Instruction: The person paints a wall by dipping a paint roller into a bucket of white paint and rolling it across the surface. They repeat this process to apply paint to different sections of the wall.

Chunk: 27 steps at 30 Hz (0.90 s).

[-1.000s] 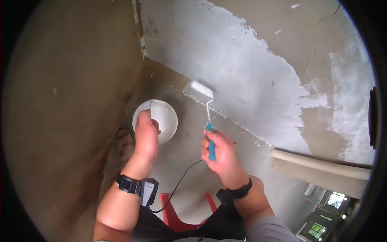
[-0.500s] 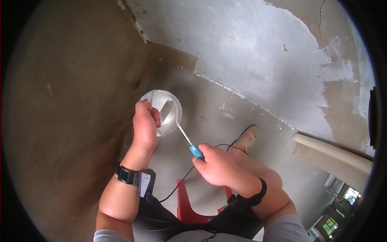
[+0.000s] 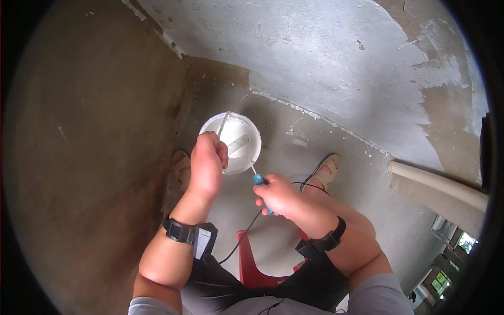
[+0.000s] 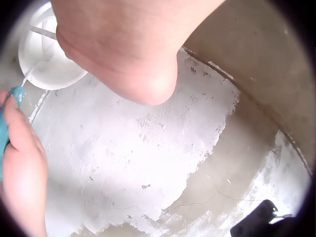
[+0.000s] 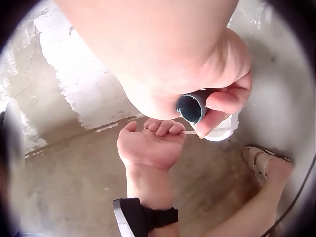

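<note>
A white bucket (image 3: 258, 140) with white paint inside stands on the floor between the feet. My left hand (image 3: 208, 160), at its near left side, curls its fingers round the bucket's thin white handle (image 3: 223, 124), as the right wrist view also shows. In my right hand (image 3: 281, 195) is a paint roller, gripped by its blue-green handle (image 3: 259, 180). Its white-coated metal rod slants over the near rim, and the roller head (image 3: 240, 146) lies inside the bucket, in the paint. From the right wrist view the hollow end of the roller handle (image 5: 192, 108) faces the camera.
A wall with a large white-painted patch (image 3: 315, 52) rises ahead; a bare brown wall (image 3: 94, 131) stands at left. White drips line the floor edge. Behind the hands is a red stool (image 3: 252, 262). A black cable (image 3: 242, 236) runs by the right sandalled foot (image 3: 328, 170). A pale pipe (image 3: 438, 184) lies at right.
The right hand has brought the roller from the painted wall's foot down into the bucket, drawing the handle in closer. The left hand stays on the bucket handle. The head view has shifted.
</note>
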Motion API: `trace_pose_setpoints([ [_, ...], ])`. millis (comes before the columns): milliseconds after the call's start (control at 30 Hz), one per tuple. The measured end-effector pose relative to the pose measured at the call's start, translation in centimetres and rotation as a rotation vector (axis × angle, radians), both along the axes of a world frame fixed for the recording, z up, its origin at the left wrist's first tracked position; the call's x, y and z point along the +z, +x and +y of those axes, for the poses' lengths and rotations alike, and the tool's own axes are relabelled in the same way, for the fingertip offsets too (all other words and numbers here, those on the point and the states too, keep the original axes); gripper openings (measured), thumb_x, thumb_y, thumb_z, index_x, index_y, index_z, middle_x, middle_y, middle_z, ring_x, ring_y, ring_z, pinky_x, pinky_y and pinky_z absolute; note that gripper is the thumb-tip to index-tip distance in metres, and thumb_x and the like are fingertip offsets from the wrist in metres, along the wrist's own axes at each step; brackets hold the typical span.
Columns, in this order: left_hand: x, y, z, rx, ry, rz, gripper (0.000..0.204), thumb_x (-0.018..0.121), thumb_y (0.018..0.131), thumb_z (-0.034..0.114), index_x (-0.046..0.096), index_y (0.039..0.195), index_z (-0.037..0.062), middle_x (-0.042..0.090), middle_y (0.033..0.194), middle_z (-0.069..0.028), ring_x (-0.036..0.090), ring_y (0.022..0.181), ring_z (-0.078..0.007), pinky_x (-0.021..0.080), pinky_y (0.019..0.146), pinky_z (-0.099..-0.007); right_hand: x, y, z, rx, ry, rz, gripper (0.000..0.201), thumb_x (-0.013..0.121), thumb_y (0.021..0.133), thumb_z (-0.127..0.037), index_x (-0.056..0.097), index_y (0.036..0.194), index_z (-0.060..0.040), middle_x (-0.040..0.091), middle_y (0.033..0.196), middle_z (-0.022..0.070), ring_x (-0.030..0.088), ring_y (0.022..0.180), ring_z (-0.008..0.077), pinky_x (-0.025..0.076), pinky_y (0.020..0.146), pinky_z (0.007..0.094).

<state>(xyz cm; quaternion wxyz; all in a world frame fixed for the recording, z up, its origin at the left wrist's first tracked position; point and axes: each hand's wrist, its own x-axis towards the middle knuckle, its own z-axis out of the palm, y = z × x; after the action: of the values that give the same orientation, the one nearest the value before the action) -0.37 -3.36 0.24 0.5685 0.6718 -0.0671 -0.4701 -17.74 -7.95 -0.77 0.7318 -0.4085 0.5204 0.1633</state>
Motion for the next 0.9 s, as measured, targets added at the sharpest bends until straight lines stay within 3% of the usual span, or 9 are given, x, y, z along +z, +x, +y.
trace_pose_setpoints([
  [33,1.2,-0.5,-0.4,-0.010,0.022,0.010,0.031,0.037,0.094,0.027,0.036,0.066,0.0146,0.034,0.062,0.0023,0.030,0.061,-0.0122,0.029,0.060,-0.0304,0.0,0.2,0.0,0.015,-0.031,0.003,0.023,0.055,0.094,-0.018,0.054,0.098,0.0050,0.065,0.080,0.0131,0.062,0.055,0.0198,0.051,0.052,0.0339],
  [100,1.4,-1.1,-0.6,-0.031,0.026,0.019,0.031,0.036,0.094,0.027,0.036,0.066,0.0146,0.034,0.061,0.0020,0.030,0.061,-0.0124,0.029,0.060,-0.0306,-0.5,-0.2,0.0,0.032,-0.059,0.005,0.024,0.055,0.094,-0.018,0.054,0.098,0.0051,0.065,0.080,0.0131,0.063,0.055,0.0198,0.051,0.053,0.0339],
  [167,1.3,-1.1,-0.5,-0.067,0.021,0.030,0.031,0.036,0.095,0.027,0.035,0.067,0.0142,0.035,0.061,0.0011,0.030,0.060,-0.0130,0.030,0.059,-0.0311,-1.6,-0.3,0.7,-0.028,-0.065,0.006,0.024,0.060,0.095,-0.024,0.060,0.103,-0.0014,0.065,0.082,0.0065,0.062,0.057,0.0162,0.043,0.044,0.0298],
  [467,0.5,-0.8,-0.2,-0.079,-0.017,0.100,0.030,0.035,0.095,0.027,0.033,0.068,0.0141,0.035,0.062,0.0004,0.031,0.060,-0.0131,0.030,0.058,-0.0312,-2.1,0.7,0.2,-0.116,-0.016,-0.121,0.021,0.061,0.096,-0.024,0.060,0.100,-0.0032,0.065,0.079,0.0053,0.060,0.054,0.0145,0.040,0.043,0.0286],
  [800,0.1,1.4,0.3,-0.017,-0.059,0.095,0.029,0.037,0.094,0.025,0.033,0.068,0.0139,0.034,0.062,0.0010,0.029,0.059,-0.0128,0.030,0.058,-0.0318,-0.7,1.8,0.9,-0.079,-0.062,-0.155,0.023,0.060,0.097,-0.024,0.059,0.104,-0.0014,0.065,0.079,0.0066,0.059,0.053,0.0154,0.046,0.048,0.0291],
  [900,0.2,2.5,0.6,0.062,-0.081,0.076,0.029,0.038,0.095,0.026,0.035,0.068,0.0135,0.035,0.061,0.0011,0.029,0.058,-0.0132,0.030,0.058,-0.0315,0.3,2.1,1.3,0.033,-0.153,-0.069,0.023,0.059,0.096,-0.021,0.057,0.096,0.0015,0.064,0.074,0.0109,0.063,0.056,0.0226,0.050,0.054,0.0356],
])
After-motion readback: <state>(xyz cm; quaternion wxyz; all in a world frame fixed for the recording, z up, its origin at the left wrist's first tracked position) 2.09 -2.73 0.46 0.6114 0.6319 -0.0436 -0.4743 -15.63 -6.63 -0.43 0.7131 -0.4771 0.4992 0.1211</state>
